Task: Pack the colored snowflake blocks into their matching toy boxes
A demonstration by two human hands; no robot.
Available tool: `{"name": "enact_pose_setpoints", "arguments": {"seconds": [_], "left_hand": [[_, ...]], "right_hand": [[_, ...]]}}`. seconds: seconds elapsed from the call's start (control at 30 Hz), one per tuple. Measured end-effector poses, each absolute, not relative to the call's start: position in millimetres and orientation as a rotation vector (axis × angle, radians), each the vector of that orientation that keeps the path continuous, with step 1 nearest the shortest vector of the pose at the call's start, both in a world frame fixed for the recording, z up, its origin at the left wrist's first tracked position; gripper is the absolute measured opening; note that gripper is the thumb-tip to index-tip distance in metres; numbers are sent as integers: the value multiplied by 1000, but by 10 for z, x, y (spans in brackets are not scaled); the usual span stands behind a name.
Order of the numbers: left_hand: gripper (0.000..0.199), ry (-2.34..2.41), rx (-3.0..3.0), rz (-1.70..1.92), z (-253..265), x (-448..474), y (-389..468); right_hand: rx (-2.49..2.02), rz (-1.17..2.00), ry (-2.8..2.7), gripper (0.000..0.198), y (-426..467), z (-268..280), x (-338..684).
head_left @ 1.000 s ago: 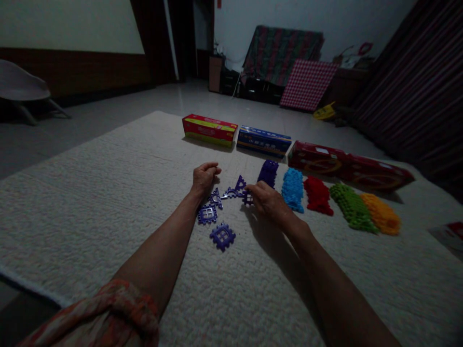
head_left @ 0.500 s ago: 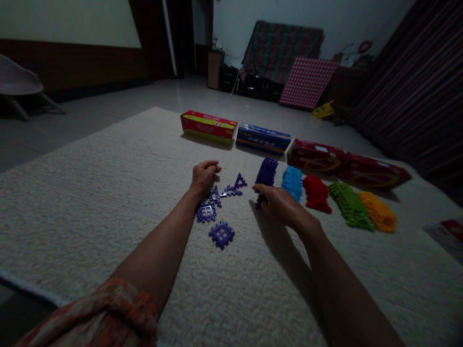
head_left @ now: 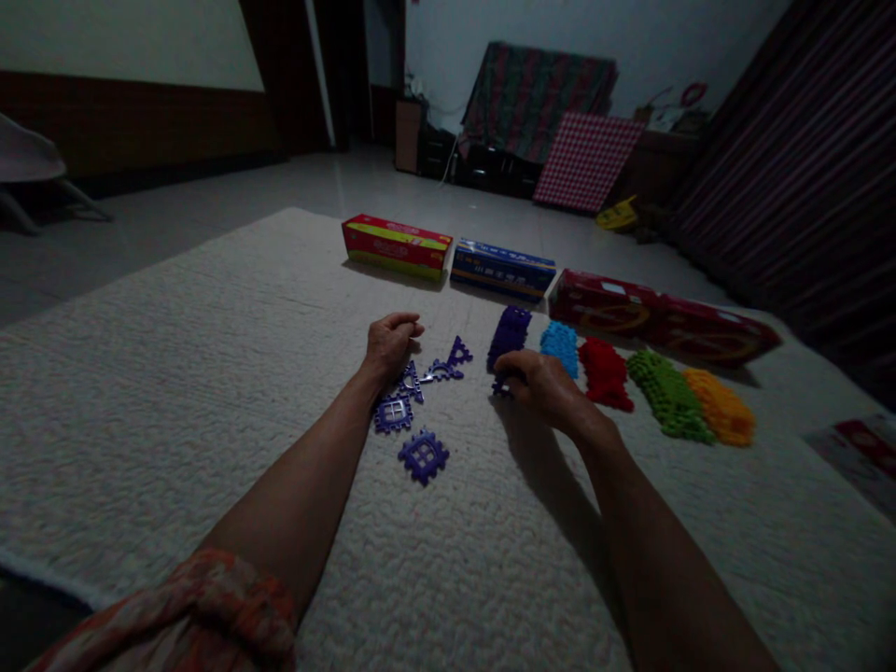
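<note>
My left hand [head_left: 394,343] rests on the mat with its fingers curled together; whatever may be inside is hidden. Close beside it lie a purple triangular piece [head_left: 459,352], an arched piece [head_left: 442,371] and another toothed piece [head_left: 411,381]. Nearer to me are two purple window-shaped interlocking pieces, one square [head_left: 393,413] by my left wrist and one turned cornerwise [head_left: 424,455]. My right hand [head_left: 542,381] pinches a purple interlocking piece [head_left: 501,385], partly covered by the fingers. Just beyond it stands a stacked row of purple pieces [head_left: 510,334].
To the right, piles of blue [head_left: 559,347], red [head_left: 606,373], green [head_left: 668,394] and orange pieces [head_left: 720,406] lie on the cream mat [head_left: 210,355]. Behind stand a red-yellow box [head_left: 397,246], a blue box [head_left: 502,269] and dark red boxes [head_left: 658,313].
My right hand has shifted slightly and more of the purple row shows beyond it. My left hand and the loose pieces stay in place; the whole view has moved a little.
</note>
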State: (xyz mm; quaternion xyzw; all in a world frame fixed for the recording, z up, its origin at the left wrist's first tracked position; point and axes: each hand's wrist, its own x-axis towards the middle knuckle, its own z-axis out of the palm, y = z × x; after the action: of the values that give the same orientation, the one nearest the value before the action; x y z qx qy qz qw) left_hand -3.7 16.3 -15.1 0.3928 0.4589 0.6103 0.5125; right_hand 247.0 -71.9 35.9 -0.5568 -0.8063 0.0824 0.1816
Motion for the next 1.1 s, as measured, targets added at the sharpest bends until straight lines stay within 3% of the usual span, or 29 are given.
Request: {"name": "enact_pose_setpoints", "arguments": {"seconds": [0.2, 0.63, 0.97, 1.1], "left_hand": [[26, 1127, 953, 1464, -170, -38, 182], [23, 1142, 938, 1447, -106, -17, 139], [29, 1096, 885, 1473, -74, -42, 131], [29, 1060, 769, 1505, -34, -96, 153]], "right_hand": [[-1407, 89, -2111, 33, -586, 204, 2480], [-1430, 99, -2050, 34, -562, -17, 2382], [-1503, -151, -2010, 38, -628, 56, 2347], [-1428, -116, -2026, 36, -681, 110, 2241]]}}
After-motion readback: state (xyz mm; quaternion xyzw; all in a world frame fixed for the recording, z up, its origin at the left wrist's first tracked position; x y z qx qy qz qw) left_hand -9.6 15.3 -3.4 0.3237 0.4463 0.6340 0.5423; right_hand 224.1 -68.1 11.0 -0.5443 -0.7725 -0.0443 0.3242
